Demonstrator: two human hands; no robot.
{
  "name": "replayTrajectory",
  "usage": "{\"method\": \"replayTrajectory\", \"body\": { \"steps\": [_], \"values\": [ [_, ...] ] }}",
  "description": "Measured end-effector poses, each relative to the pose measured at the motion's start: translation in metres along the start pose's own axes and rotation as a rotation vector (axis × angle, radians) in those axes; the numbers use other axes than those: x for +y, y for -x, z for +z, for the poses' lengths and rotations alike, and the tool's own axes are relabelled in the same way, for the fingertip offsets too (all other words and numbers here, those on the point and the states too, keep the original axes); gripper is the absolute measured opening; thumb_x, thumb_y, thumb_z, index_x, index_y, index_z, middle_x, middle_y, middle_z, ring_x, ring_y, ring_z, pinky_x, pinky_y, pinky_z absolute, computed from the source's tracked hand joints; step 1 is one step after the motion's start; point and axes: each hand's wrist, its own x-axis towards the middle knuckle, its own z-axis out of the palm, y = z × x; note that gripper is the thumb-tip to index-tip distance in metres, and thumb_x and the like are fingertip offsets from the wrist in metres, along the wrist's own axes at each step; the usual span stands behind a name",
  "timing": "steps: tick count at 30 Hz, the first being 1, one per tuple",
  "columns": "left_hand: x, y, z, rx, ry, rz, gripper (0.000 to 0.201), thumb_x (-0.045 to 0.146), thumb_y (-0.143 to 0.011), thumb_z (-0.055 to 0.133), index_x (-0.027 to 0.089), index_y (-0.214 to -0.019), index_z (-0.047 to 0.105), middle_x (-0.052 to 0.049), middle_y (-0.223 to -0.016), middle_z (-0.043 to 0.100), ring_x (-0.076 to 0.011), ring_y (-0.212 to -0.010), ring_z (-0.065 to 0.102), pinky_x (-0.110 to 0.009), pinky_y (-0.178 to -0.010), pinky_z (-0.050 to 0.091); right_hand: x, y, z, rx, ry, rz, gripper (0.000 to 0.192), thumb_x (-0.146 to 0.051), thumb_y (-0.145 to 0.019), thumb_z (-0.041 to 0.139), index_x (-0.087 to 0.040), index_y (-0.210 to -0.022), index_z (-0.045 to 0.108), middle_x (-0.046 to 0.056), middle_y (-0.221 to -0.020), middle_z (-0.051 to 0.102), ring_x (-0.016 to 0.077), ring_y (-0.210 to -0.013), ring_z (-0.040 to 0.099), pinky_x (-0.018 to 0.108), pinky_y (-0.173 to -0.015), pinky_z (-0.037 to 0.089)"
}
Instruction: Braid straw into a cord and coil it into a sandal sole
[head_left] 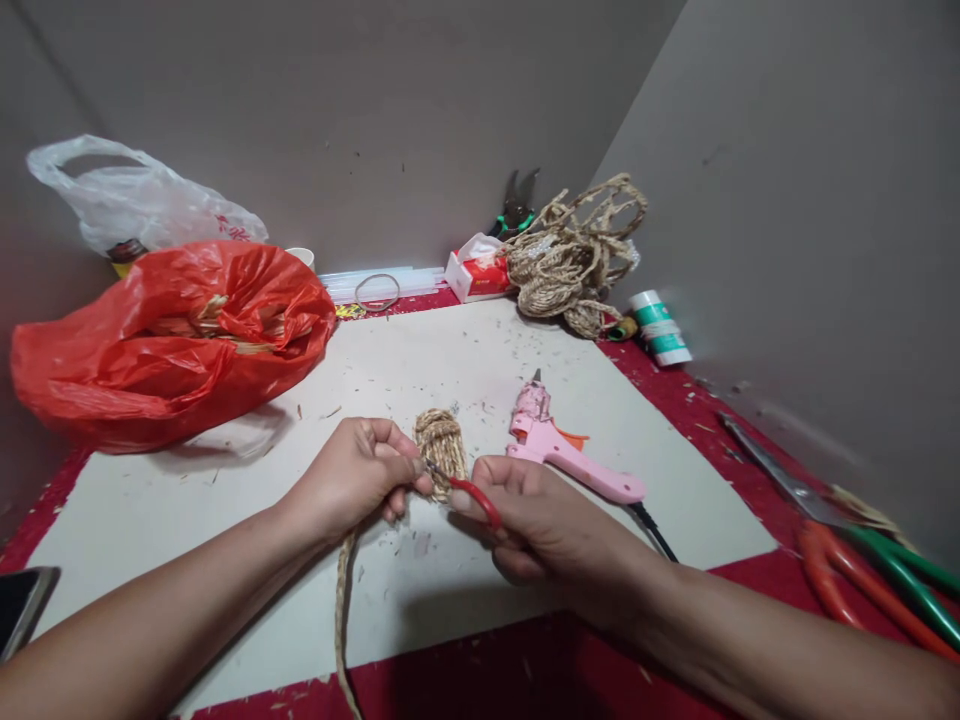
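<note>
My left hand [375, 465] is closed in a pinch on a braided straw cord [343, 600], whose tail hangs down past the near edge of the board. Small red-handled scissors [480, 497] are in my right hand [517, 510], and their metal blades point left to my left fingertips. Whether the blades are touching the cord I cannot tell. Just beyond both hands is a small coiled piece of braided straw [441, 440], its lower part hidden by my fingers. A pink glue gun [570, 455] rests to the right of my right hand.
A red plastic bag [180, 350] with straw fills the left. Behind are glue sticks [382, 283], a tissue pack [480, 275], a cord bundle [577, 260] and pruning shears [516, 205]. Large shears [795, 490] lie at right, a phone [22, 610] at left.
</note>
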Motion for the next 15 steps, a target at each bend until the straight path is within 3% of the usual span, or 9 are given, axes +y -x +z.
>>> {"method": "replayTrajectory", "body": {
  "steps": [4, 7, 12, 15],
  "values": [
    [0.01, 0.005, -0.004, -0.059, -0.119, -0.016, 0.008, 0.012, -0.065, 0.056, 0.017, -0.066, 0.051, -0.002, -0.057, 0.066, -0.0065, -0.035, 0.045, -0.02, -0.038, 0.028, 0.0, 0.001, -0.004, -0.032, 0.12, 0.023, 0.047, -0.043, -0.058, 0.08, -0.021, -0.06, 0.038, -0.01, -0.044, 0.045, 0.0005, -0.032, 0.02, 0.019, -0.035, 0.008],
    [0.017, 0.001, -0.017, -0.085, -0.22, -0.01, 0.005, 0.017, -0.065, 0.058, 0.017, -0.063, 0.053, -0.003, -0.055, 0.064, -0.0076, -0.037, 0.044, -0.021, -0.039, 0.028, 0.006, 0.007, -0.01, -0.043, 0.242, -0.032, 0.035, -0.036, -0.064, 0.075, -0.02, -0.06, 0.044, -0.006, -0.047, 0.05, 0.0032, -0.038, 0.031, 0.019, -0.039, 0.017],
    [0.015, -0.01, -0.033, 0.053, -0.575, 0.131, 0.02, 0.024, -0.07, 0.05, 0.018, -0.051, 0.049, 0.002, -0.045, 0.05, -0.007, -0.039, 0.036, -0.024, -0.044, 0.025, 0.018, 0.022, -0.021, -0.11, 0.734, -0.227, 0.011, -0.012, -0.068, 0.06, -0.019, -0.06, 0.057, -0.003, -0.055, 0.055, 0.008, -0.05, 0.043, 0.021, -0.048, 0.029],
    [0.008, -0.012, -0.032, 0.183, -0.93, 0.27, 0.016, 0.023, -0.07, 0.051, 0.018, -0.054, 0.053, 0.001, -0.051, 0.053, -0.0097, -0.048, 0.041, -0.025, -0.051, 0.026, 0.019, 0.027, -0.022, -0.126, 1.057, -0.389, 0.014, -0.004, -0.063, 0.058, -0.018, -0.063, 0.061, -0.001, -0.068, 0.059, 0.0093, -0.059, 0.049, 0.021, -0.054, 0.034]
  ]
}}
